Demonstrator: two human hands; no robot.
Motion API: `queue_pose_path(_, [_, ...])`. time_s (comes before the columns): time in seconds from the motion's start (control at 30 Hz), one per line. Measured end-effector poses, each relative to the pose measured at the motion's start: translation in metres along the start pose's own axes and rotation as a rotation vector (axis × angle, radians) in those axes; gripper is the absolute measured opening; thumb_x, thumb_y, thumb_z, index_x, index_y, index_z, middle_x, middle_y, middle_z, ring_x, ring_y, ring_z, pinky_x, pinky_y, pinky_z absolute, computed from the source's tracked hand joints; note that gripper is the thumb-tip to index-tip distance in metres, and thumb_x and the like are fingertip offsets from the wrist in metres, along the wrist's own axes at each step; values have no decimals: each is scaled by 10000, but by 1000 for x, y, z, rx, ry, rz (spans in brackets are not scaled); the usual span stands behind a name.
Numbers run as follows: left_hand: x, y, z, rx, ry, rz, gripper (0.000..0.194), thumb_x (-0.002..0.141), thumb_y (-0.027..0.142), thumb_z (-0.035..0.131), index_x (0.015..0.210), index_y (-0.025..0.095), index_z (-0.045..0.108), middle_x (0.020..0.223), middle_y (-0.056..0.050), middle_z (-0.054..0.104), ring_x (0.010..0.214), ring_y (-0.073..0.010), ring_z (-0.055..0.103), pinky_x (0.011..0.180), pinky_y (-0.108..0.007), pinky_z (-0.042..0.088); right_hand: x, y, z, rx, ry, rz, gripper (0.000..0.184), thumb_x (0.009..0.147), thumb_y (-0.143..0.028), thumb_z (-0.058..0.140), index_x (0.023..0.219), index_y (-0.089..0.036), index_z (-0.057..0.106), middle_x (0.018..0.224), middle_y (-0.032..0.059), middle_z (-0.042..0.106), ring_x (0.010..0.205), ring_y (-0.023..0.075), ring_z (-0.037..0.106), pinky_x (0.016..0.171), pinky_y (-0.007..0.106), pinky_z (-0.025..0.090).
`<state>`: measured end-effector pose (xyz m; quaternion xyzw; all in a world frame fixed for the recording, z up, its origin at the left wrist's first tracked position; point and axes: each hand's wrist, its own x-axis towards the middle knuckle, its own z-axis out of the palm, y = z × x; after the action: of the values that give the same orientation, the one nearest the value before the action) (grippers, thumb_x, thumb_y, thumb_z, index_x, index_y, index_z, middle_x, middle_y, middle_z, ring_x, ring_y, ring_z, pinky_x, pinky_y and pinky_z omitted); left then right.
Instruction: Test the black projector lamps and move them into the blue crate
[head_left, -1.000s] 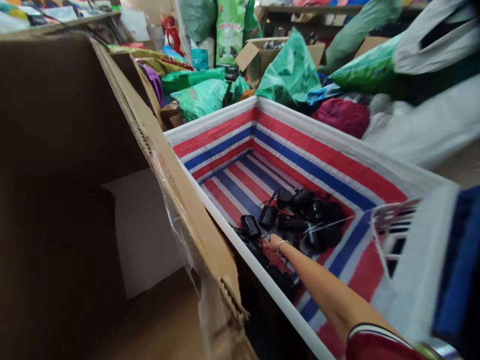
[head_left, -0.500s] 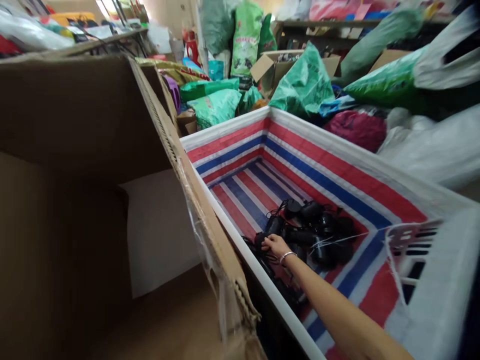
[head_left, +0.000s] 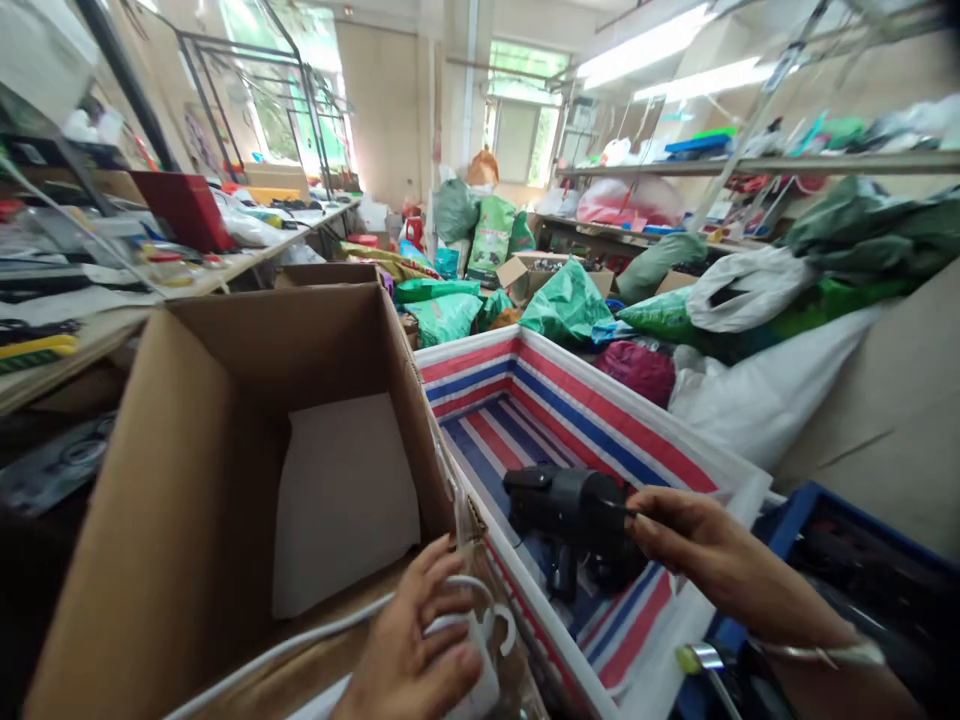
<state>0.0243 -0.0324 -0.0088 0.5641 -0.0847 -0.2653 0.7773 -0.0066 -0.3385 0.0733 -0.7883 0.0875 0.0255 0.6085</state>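
Observation:
My right hand (head_left: 686, 535) pinches a thin part at the near end of a black cylindrical device (head_left: 562, 497), raised over the lined crate. Whether that part is a cord or a stem I cannot tell. Under it, more black devices (head_left: 562, 575) lie on the crate's striped red, white and blue lining (head_left: 487, 430). My left hand (head_left: 420, 640) has its fingers apart, above a white plastic piece (head_left: 484, 675) with a curled hook and a white cable (head_left: 300, 640). That piece is partly hidden by the hand.
A large open cardboard box (head_left: 300, 340) with a pale sheet (head_left: 349, 500) inside stands left of the crate. A blue crate (head_left: 802, 520) and a hammer-like tool (head_left: 701, 660) are at the right. Green sacks (head_left: 566, 305) and bags crowd behind; a cluttered workbench (head_left: 247, 255) runs along the left.
My right hand has come up from the pile, now gripping a black device. My left hand has come into view over the white piece. The view has tilted up and back.

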Motion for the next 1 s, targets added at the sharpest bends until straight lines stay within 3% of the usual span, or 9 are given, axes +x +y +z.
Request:
queue_pose_path(0.07, [8, 3, 20, -84, -92, 10, 937, 624, 533, 786, 1394, 316, 296, 1460, -133, 356, 1164, -308, 513, 983, -458, 405, -29, -22, 13, 14, 17, -53, 220, 773, -425, 656, 808, -209, 632, 637, -24, 516, 552, 81, 438, 489, 188, 379])
queue_pose_path(0.2, [-9, 15, 37, -106, -147, 81, 735, 681, 511, 751, 1288, 228, 449, 1323, -122, 519, 1222, -310, 460, 1001, -399, 385, -65, -29, 50, 110, 104, -267, 264, 714, -472, 698, 836, -248, 631, 901, 51, 603, 787, 182, 611, 653, 280, 531])
queue_pose_path(0.33, [-43, 22, 33, -1, -165, 27, 649, 719, 559, 686, 1226, 221, 462, 1103, -107, 621, 871, -252, 633, 662, -317, 514, -79, -12, 85, 143, 122, -320, 967, 508, -487, 832, 1340, -332, 364, 1190, 103, 585, 965, 279, 649, 776, 379, 561])
queue_pose_path(0.47, [-68, 22, 27, 134, -139, 64, 601, 796, 590, 563, 1220, 188, 421, 997, -103, 644, 814, -248, 636, 712, -362, 502, -91, -5, 114, -119, 155, -303, 769, 628, -349, 779, 1296, -272, 407, 1088, 78, 667, 964, 260, 664, 839, 377, 553])
queue_pose_path(0.57, [-82, 28, 29, 360, 14, 148, 440, 867, 442, 515, 1212, 177, 454, 1123, -124, 627, 1027, -271, 579, 925, -393, 415, -95, -1, 139, -385, 375, -456, 765, 617, -338, 773, 1286, -279, 407, 1131, 77, 636, 1005, 260, 643, 848, 382, 555])
queue_pose_path(0.7, [-92, 38, 32, 440, 63, 168, 360, 852, 285, 527, 1192, 178, 473, 1057, -98, 657, 967, -245, 602, 865, -354, 453, -90, 7, 165, -544, 620, -600, 736, 625, -380, 760, 1275, -242, 442, 1186, 122, 560, 1094, 298, 575, 913, 491, 505])
queue_pose_path(0.87, [-93, 47, 19, 323, 107, 96, 348, 837, 373, 554, 1112, 174, 478, 697, 0, 624, 547, -165, 596, 505, -259, 476, -110, -12, 123, -100, 357, -431, 658, 652, -460, 746, 1245, -273, 530, 1246, 120, 582, 1113, 306, 587, 901, 474, 524])
queue_pose_path(0.93, [-92, 51, 11, 276, 123, 81, 399, 808, 404, 585, 1104, 164, 465, 625, 25, 595, 477, -156, 580, 457, -256, 476, -124, -19, 84, 112, 450, -373, 480, 724, -484, 678, 1152, -279, 613, 1193, 121, 624, 1001, 278, 646, 825, 412, 562])
queue_pose_path(1.0, [-91, 54, 6, 228, 136, 70, 437, 786, 418, 605, 1101, 162, 446, 623, 26, 605, 467, -161, 595, 454, -267, 500, -133, -13, 55, 48, 489, -217, 493, 661, -423, 751, 1117, -268, 647, 1067, 115, 675, 797, 223, 675, 672, 329, 580])
